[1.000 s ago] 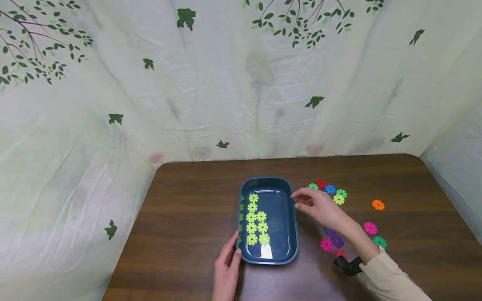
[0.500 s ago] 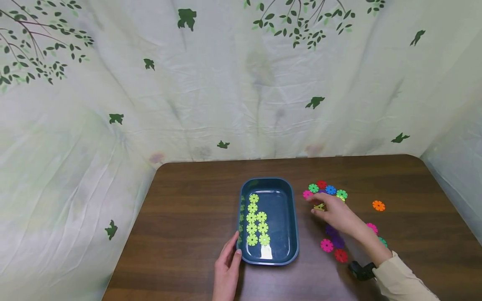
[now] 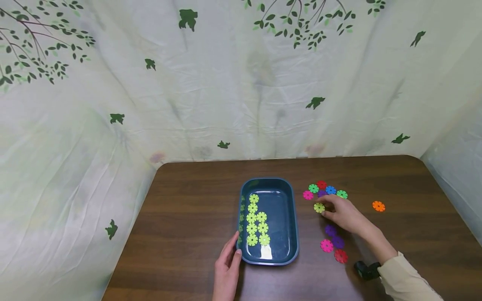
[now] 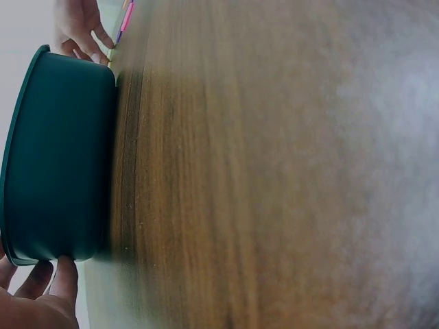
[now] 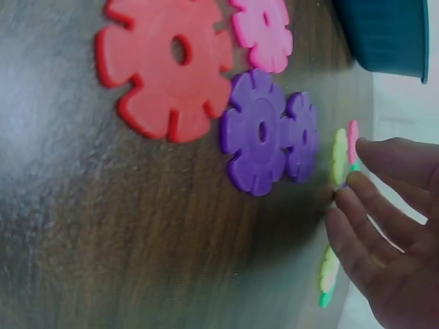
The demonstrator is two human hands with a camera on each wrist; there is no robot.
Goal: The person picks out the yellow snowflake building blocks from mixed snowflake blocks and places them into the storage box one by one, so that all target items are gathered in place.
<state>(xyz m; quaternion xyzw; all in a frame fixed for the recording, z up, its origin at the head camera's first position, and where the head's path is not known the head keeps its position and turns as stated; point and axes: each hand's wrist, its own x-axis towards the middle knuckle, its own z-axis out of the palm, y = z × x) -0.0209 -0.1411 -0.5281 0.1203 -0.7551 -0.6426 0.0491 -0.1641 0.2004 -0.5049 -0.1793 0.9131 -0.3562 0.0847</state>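
A dark blue rectangular tray [image 3: 280, 217] stands on the table with several yellow-green notched discs [image 3: 252, 228] inside, lined along its left part. At the tray's near left side my left hand [image 3: 226, 267] holds the edge; in the left wrist view its fingers [image 4: 63, 277] lie against the wall. To the right of the tray, my right hand [image 3: 344, 214] reaches down over the table. Its thumb and forefinger stand apart beside a yellow-green disc [image 3: 319, 207]. In the right wrist view, the fingers [image 5: 377, 205] are bent slightly, with no visible grip on a disc.
Beyond my right hand lies a cluster of pink, green, red, purple and blue discs [image 3: 330, 190]. Purple discs [image 3: 338, 242], a pink disc [image 3: 326, 246] and a red disc [image 3: 341, 256] lie nearer. Farther right is an orange disc [image 3: 378, 206]. A patterned cloth [image 3: 241, 104] hangs behind the table.
My right hand has moved right, from the tray's edge to the loose discs. A yellow-green disc now shows by its fingertips. The left hand and the tray have stayed in place.
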